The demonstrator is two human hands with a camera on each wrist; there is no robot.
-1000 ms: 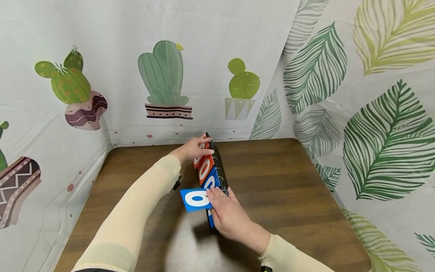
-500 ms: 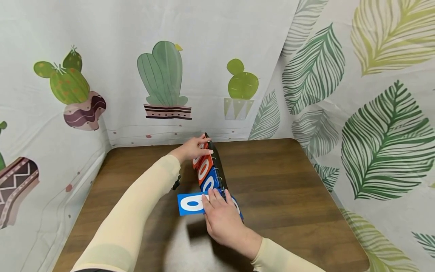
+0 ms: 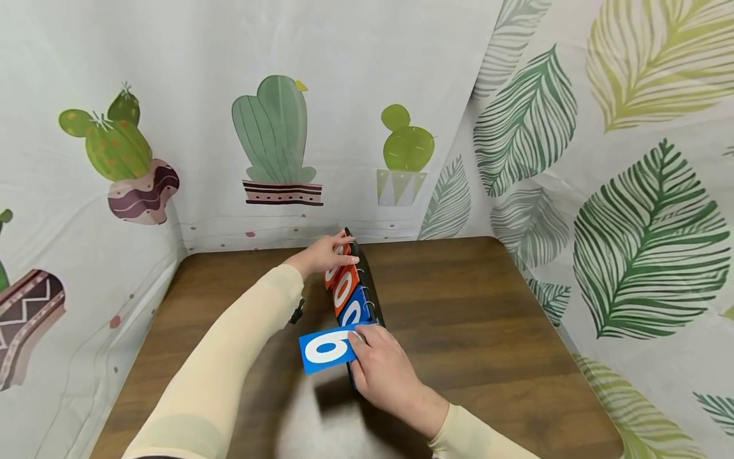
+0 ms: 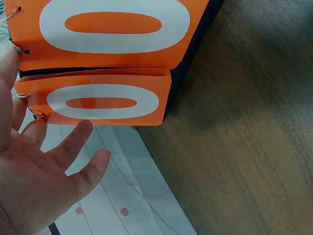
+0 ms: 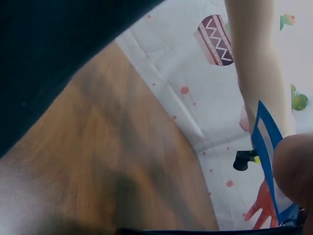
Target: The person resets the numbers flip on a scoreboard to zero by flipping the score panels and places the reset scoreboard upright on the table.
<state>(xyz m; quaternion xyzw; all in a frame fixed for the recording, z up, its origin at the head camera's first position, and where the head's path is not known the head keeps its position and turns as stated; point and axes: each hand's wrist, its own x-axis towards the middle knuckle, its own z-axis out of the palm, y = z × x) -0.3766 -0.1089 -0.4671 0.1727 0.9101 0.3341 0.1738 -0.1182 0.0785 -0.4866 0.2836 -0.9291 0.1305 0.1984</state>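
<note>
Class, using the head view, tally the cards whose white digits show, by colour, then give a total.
Orange: 2 (far orange card, near orange card)
Blue: 2 (blue card beside the orange, blue card in the right hand's grip)
Total: 4

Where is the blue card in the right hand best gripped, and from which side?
Probably the free left end of the blue card, both faces pinched from the person's left: it is thin, juts out from the flip board, and the right hand covers its other end.
</note>
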